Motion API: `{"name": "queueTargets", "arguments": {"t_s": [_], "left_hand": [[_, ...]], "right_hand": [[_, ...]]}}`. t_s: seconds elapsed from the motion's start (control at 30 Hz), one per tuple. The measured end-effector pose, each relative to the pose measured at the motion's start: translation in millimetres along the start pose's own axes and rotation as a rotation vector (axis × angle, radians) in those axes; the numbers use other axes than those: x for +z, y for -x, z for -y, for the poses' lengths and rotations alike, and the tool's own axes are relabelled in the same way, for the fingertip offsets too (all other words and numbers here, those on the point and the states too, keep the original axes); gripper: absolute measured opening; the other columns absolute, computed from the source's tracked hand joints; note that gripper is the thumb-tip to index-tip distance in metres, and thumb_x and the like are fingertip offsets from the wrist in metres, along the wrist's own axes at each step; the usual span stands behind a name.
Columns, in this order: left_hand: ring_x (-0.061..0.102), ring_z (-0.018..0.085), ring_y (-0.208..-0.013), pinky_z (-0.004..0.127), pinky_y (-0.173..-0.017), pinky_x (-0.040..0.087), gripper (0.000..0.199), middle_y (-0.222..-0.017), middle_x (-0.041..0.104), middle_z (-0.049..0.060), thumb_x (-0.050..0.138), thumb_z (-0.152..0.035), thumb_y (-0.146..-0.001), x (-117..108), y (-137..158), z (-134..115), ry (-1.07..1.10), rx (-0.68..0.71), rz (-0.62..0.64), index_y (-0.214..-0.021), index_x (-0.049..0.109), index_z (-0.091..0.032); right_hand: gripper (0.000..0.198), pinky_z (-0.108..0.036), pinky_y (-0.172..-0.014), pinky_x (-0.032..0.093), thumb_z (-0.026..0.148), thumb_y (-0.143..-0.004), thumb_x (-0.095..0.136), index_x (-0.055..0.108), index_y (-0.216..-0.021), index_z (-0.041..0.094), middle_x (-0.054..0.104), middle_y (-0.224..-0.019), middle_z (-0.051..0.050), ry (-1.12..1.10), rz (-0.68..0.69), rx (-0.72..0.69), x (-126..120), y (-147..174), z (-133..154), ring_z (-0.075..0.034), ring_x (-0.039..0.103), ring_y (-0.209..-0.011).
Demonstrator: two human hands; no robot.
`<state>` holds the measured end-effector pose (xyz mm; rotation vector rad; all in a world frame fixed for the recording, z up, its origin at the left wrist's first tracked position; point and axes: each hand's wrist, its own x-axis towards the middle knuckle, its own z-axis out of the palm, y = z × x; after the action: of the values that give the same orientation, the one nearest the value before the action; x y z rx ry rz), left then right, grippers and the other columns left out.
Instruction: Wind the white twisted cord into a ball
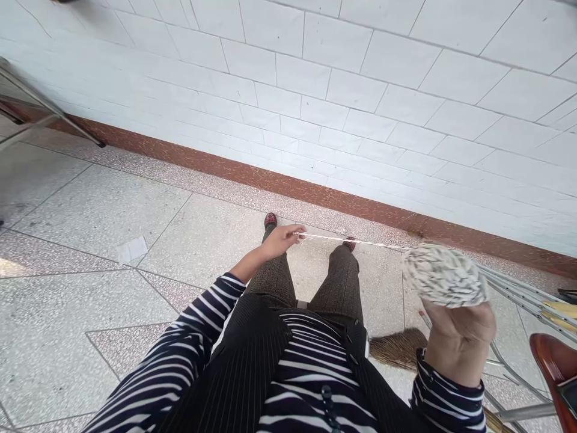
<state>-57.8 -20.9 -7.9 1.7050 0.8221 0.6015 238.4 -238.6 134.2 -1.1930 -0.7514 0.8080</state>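
Note:
My left hand (282, 240) is in the middle of the head view, its fingers pinched on the end of a thin white cord (356, 240). From there the cord runs taut to the right, up to a thick ball of white and dark flecked cord (444, 275). My right hand (462, 325) grips that ball from below, with its palm side toward me and the fingers mostly hidden behind the ball. Both hands are held in the air in front of my body, wide apart.
A white tiled wall (293, 84) with a reddish baseboard (216, 164) stands ahead. Metal legs (67, 117) are at the far left. A white paper (132, 249) lies on the speckled floor (135, 210). At right are a broom (396, 349), metal tubes and a brown chair part (547, 367).

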Motion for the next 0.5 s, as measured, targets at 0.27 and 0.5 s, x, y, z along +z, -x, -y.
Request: {"name": "queueTargets", "arguments": {"t_s": [0.27,0.5], "left_hand": [[0.060,0.012,-0.057,0.022,-0.062,0.048,0.025,-0.071,0.067,0.000,0.050,-0.030,-0.092,14.5,-13.9,-0.3,-0.169,-0.064,0.107,-0.101,0.067,-0.014],[0.069,0.016,-0.074,0.025,-0.074,0.049,0.026,-0.082,0.075,0.004,0.048,-0.025,-0.095,-9.2,-19.8,31.8,-0.542,-0.111,-0.001,-0.094,0.072,-0.018]], "right_hand": [[0.063,-0.052,-0.103,0.049,0.063,-0.055,0.084,0.071,-0.109,0.035,0.064,-0.128,0.001,-0.286,-0.208,-0.141,-2.4,-11.1,18.5,-0.032,0.055,-0.127],[0.060,-0.048,-0.102,0.051,0.064,-0.062,0.080,0.070,-0.112,0.034,0.064,-0.127,0.000,-0.290,-0.177,-0.094,0.5,-13.1,15.4,-0.029,0.061,-0.117]]}}
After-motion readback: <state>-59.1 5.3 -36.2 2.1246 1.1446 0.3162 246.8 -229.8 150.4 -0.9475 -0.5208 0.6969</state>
